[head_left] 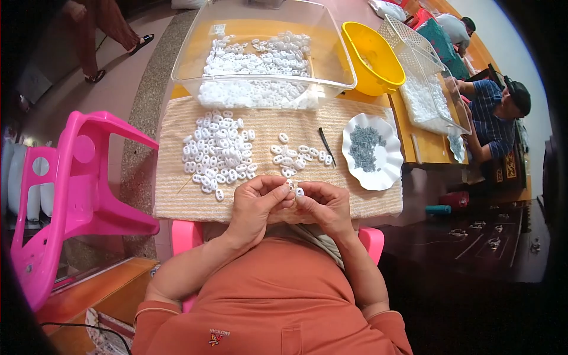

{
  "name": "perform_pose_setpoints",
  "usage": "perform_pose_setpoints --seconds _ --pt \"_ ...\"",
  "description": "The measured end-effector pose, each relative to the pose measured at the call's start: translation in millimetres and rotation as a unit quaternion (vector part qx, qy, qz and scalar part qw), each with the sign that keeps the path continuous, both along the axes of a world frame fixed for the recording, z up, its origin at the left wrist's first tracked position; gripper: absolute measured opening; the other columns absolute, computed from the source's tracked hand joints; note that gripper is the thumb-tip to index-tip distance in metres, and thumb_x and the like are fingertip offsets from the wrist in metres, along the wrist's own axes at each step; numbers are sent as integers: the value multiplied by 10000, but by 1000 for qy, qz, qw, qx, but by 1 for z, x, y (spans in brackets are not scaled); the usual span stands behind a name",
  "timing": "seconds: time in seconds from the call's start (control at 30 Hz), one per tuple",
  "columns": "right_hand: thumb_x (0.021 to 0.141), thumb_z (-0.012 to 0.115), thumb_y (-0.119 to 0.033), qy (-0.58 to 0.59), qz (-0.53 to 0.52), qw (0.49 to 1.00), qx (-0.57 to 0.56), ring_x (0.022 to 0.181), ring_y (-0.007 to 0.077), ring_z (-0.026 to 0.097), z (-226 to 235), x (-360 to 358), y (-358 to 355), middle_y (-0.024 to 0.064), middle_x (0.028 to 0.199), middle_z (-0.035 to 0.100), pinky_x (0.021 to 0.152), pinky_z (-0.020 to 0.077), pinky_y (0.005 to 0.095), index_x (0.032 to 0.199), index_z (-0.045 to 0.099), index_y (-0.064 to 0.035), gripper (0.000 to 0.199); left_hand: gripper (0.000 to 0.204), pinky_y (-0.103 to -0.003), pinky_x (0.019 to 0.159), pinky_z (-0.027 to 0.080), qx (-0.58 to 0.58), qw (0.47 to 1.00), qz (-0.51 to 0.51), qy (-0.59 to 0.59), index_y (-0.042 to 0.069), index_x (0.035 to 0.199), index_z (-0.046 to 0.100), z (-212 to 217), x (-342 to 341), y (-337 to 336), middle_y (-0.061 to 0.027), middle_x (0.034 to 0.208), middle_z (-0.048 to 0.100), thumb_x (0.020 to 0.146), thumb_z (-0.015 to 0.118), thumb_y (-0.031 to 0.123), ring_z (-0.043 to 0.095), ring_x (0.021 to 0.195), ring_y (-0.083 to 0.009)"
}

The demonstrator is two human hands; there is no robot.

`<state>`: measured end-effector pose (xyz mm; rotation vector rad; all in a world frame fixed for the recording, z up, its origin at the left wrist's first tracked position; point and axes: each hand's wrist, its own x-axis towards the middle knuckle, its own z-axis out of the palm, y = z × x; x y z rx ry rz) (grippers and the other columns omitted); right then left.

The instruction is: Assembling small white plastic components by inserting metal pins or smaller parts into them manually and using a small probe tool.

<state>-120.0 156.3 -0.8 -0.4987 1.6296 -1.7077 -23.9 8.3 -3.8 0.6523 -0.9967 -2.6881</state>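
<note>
both hands meet at the near edge of the desk [414, 148], just above the person's lap – the left hand [255, 204] and the right hand [324, 206] are pressed close together, fingertips touching, each pinched on a small white plastic ring [299, 191] held between them; a second white piece shows just beside it at the left fingertips, though how the two pieces sit against each other is too small to tell

under the hands lies a beige woven mat [177, 201] that covers the near part of the desk. on the mat, toward its left side, sits a loose heap of white rings [218, 152], and a smaller scatter of rings [296, 155] lies near the middle, just beyond the hands. a thin dark tool [326, 147] rests on the mat to the right of that scatter. at the right edge of the mat stands a white scalloped dish [387, 171] holding a pile of small grey parts [364, 147]

at the far edge of the mat is a clear plastic tub [189, 65] with many more white pieces inside. to its right stands a yellow bowl [387, 65], and beyond that a white lattice basket [408, 44] – tilted against another clear tray

a pink plastic chair [77, 189] stands left of the desk. another person in a blue checked shirt [491, 118] sits at the far right corner
</note>
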Motion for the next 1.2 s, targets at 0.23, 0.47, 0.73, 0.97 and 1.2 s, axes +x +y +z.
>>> perform_pose_setpoints --seconds 0.23,0.47,0.73,0.97,1.2 --pt "864 649 -9 -7 -14 1000 -10 766 122 641 2 1 -1 104 912 678 661 546 246 1116 606 67 266 134 -237 711 580 -3 1000 2 -8 8 1008 616 0 1 1 -104 906 670 875 629 16 667 794 -138" --pt "876 645 -35 49 -2 999 12 822 109 629 -3 -1 2 96 969 678 710 519 231 1113 612 64 259 135 -240 720 581 -11 1000 5 -19 2 1009 614 1 1 1 -100 914 666 874 627 10 668 813 -145" --pt "875 645 -29 34 -12 999 8 808 110 630 -2 1 2 93 947 682 691 519 231 1105 608 64 251 142 -241 721 577 -16 1000 3 -15 -4 1010 610 1 1 2 -110 912 665 869 628 2 666 812 -150" --pt "876 645 -32 34 -14 999 7 804 118 638 -2 1 2 102 942 683 681 531 235 1105 603 69 254 149 -243 720 567 -25 1000 5 -17 -9 1014 612 0 0 3 -115 896 670 867 631 0 661 792 -150" --pt "852 650 29 59 -30 998 -11 694 120 652 -6 2 -1 94 848 676 605 543 228 1080 618 63 233 147 -236 713 565 -21 1000 4 -13 -6 1016 616 0 0 3 -108 891 672 870 632 10 659 788 -141"
